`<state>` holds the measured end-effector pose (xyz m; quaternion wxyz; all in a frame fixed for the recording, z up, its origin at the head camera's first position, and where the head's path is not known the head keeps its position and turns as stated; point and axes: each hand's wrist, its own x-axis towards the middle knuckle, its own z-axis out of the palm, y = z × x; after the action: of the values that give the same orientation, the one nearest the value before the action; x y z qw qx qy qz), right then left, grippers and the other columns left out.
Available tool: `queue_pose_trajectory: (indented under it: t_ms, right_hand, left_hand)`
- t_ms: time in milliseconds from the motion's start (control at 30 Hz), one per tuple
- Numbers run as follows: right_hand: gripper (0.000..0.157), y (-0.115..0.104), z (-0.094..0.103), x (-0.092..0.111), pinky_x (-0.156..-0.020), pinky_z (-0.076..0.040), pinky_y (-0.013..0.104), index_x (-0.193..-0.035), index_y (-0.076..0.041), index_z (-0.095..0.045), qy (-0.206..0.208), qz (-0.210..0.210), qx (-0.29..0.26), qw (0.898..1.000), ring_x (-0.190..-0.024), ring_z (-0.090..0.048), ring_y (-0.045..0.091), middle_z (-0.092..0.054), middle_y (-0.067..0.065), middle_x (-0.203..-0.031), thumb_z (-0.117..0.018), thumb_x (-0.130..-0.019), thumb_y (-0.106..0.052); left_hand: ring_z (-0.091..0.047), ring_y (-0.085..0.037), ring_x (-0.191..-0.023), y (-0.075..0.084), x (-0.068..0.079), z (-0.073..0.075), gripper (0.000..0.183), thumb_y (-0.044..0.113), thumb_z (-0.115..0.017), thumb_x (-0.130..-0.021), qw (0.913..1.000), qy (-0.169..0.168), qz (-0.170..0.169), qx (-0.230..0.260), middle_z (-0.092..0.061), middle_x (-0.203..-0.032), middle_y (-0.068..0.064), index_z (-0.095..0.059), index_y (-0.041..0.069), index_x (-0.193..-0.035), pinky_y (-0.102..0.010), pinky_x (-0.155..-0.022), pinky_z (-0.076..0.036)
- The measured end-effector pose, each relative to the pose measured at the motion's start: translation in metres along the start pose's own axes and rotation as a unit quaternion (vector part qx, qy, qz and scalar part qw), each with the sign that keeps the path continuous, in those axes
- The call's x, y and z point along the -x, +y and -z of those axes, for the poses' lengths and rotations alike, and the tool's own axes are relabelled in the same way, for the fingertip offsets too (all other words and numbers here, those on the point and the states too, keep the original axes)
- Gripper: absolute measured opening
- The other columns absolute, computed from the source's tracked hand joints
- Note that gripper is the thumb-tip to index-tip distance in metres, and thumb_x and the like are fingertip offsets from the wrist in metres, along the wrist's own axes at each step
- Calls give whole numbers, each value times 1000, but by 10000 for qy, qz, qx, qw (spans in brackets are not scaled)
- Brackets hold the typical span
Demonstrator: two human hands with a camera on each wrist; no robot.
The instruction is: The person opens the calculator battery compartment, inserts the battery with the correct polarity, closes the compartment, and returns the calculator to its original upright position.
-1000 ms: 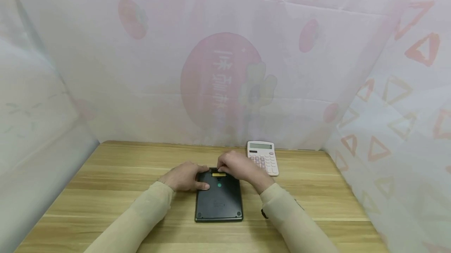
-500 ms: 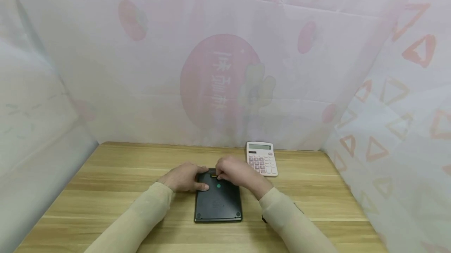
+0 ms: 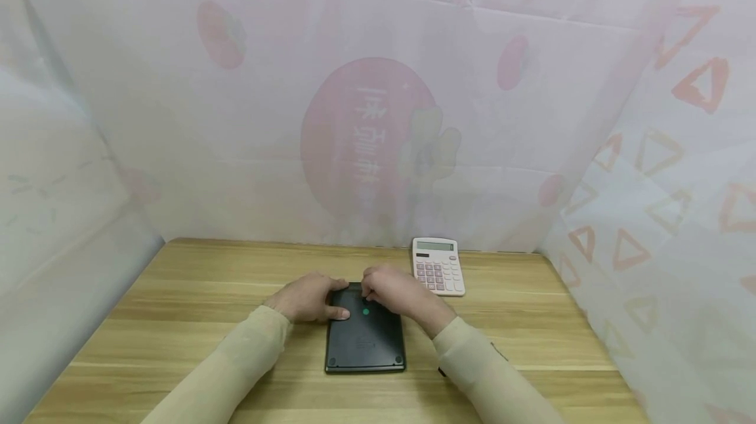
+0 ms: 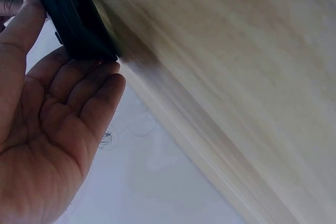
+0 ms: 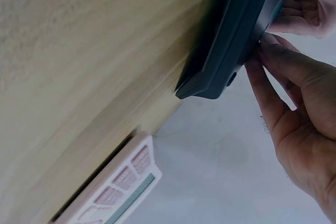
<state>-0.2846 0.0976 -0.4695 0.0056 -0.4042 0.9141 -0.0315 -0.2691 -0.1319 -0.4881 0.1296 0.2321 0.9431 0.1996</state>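
Note:
A dark calculator (image 3: 366, 340) lies face down on the wooden table, its back with a green dot facing up. My left hand (image 3: 307, 298) grips its upper left edge, thumb on the back; in the left wrist view the other fingers of this hand (image 4: 58, 114) touch the calculator's edge. With curled fingers, my right hand (image 3: 392, 287) pinches at the battery cover near the top of the back. The cover is mostly hidden behind those fingers. In the right wrist view, thumb and fingertips (image 5: 270, 43) come together against the calculator's back (image 5: 257, 30).
A pale pink calculator (image 3: 439, 270) lies face up behind and to the right of my right hand. Printed cloth (image 3: 266, 148) hangs behind the table (image 3: 195, 293) and on both sides. A small black item (image 3: 441, 371) shows partly beside my right sleeve.
The yellow battery showed in the compartment a second ago, was mostly covered half a second ago, and is out of sight now. My right fingers moved slightly toward me; the left hand stays put.

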Motion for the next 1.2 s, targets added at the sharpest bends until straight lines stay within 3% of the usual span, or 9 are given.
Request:
queue_pose_trajectory:
  t_ms: [300, 400, 567, 733, 1000, 1200]
  right_hand:
    - [5, -3, 3, 2, -72, -55, 15, -97, -17, -81, -58, -16, -8, 10000, -80, -60, 1, -71, -8, -95, -76, -98, -19]
    - [5, -1, 2, 3, -76, -57, 17, -100, -18, -80, -105, -29, -139, 9998, -83, -61, 2, -71, -7, -98, -78, -97, -21]
    - [18, 3, 2, 7, -91, -61, 25, -113, -19, -77, -148, -33, -325, 9994, -99, -68, 7, -73, -5, -113, -79, -96, -24]
    - [25, 8, 3, 11, -100, -60, 30, -121, -18, -75, -218, -47, -437, 9988, -111, -69, 11, -73, -3, -122, -79, -97, -26]
    - [32, 18, 7, 20, -105, -58, 31, -125, -17, -74, -303, -91, -557, 9979, -117, -68, 12, -72, -4, -127, -80, -95, -26]
    - [38, 22, 7, 25, -107, -57, 30, -129, -18, -73, -407, -182, -703, 9965, -121, -66, 12, -71, -4, -130, -82, -93, -27]
  left_hand:
    - [-66, -26, -132, 0, -1, -1, 72, 51, -83, -87, 10000, 32, -10, -73, -69, -145, -8, -64, 13, -146, -47, -113, -54]
    - [-66, -25, -129, 0, -1, -1, 73, 51, -83, -88, 9999, 24, -65, -121, -70, -144, -8, -64, 13, -146, -47, -112, -55]
    - [-67, -23, -128, 0, 0, 1, 71, 49, -82, -89, 9997, 85, -202, -50, -70, -143, -7, -63, 12, -146, -47, -110, -56]
    - [-66, -24, -131, -2, 3, 2, 61, 44, -79, -94, 9987, 244, -250, 373, -71, -142, -4, -64, 15, -145, -51, -113, -54]
    - [-63, -33, -138, -8, 17, -1, 56, 45, -68, -102, 9883, 565, 260, 1395, -65, -150, -8, -61, 13, -148, -55, -116, -52]
    - [-67, -32, -133, -10, 37, 0, 58, 43, -67, -103, 9791, 464, 531, 1908, -66, -147, -14, -59, 6, -148, -54, -115, -53]
